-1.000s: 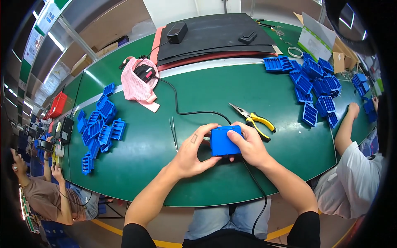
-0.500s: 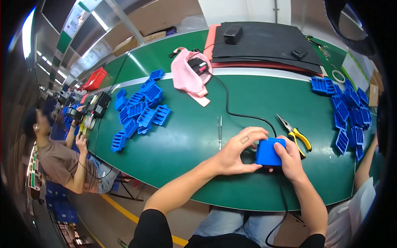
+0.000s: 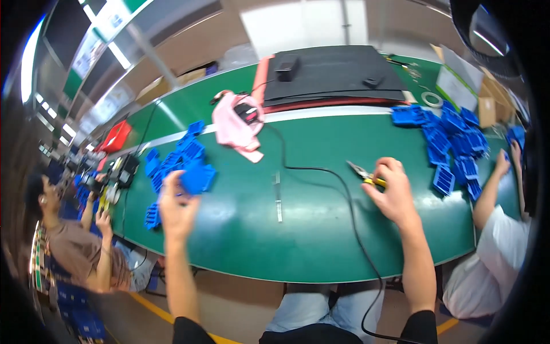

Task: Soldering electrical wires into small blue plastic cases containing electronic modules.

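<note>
My left hand [image 3: 179,211] is at the left, slightly blurred, with thumb and fingers closed on a blue plastic case [image 3: 196,177]. The case is held up in front of a pile of blue slotted plastic parts [image 3: 172,166]. On the right side of the green table, my right hand [image 3: 394,192] curls round the yellow handles of needle-nose pliers [image 3: 366,176]. The jaws point up and left; most of the handles are hidden by my fingers. Between my hands, a pair of tweezers [image 3: 278,200] lies on the table.
A black cable [image 3: 344,189] crosses the green table [image 3: 246,241] toward me. Pink cloth [image 3: 232,123] lies beyond, beside black sheets [image 3: 338,74]. Another blue pile [image 3: 452,143] sits at the right. People work at both sides: one at left [image 3: 74,241], a white sleeve [image 3: 498,252] at right.
Both hands held the blue case together; now they are apart. My left hand has carried the case left, and my right hand has let it go and closed on the pliers. The view has shifted.
</note>
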`<state>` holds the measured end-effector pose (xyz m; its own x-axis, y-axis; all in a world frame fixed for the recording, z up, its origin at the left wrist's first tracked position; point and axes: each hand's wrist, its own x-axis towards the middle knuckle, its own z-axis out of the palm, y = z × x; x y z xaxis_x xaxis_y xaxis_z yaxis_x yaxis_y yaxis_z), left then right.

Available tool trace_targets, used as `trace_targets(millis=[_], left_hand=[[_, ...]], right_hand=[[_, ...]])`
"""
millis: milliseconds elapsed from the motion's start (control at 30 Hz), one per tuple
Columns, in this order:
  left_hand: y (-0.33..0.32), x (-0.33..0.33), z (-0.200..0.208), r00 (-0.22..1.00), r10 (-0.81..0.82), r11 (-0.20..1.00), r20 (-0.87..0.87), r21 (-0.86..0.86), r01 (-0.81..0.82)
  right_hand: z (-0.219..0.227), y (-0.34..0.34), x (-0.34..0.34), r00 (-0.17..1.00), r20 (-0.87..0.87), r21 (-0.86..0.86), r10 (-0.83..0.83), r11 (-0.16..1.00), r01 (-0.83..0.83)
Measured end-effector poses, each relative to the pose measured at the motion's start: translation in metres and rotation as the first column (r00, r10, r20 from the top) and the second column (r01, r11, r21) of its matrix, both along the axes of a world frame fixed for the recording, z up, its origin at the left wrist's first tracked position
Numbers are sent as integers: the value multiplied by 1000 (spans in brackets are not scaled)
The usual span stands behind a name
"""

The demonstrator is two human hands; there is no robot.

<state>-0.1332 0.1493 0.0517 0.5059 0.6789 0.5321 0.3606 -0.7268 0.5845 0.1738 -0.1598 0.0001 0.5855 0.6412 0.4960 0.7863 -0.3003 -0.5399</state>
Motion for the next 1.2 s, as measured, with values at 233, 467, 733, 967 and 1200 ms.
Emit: trace_targets(millis=[233, 467, 733, 967, 1200], left_hand=[[137, -39, -6, 757, 402, 848, -515, 522, -95], [111, 14, 3, 562, 392, 885, -728, 465, -15], [-168, 216, 41, 562, -670, 559, -484, 170, 812], [-299, 341, -31, 462, -709, 329, -533, 330, 885], [-320, 367, -40, 351, -645, 252, -679, 244, 936]], right_hand=[[-4, 0, 0, 997, 59, -288, -50, 955, 65], [-20, -2, -6, 957, 172, -325, -233, 904, 279], [-7, -6, -8, 969, 57, -501, -238, 833, 234], [-41, 14, 12, 991, 118, -224, -66, 970, 92], [-32, 4, 13, 997, -2, -319, -76, 945, 72]])
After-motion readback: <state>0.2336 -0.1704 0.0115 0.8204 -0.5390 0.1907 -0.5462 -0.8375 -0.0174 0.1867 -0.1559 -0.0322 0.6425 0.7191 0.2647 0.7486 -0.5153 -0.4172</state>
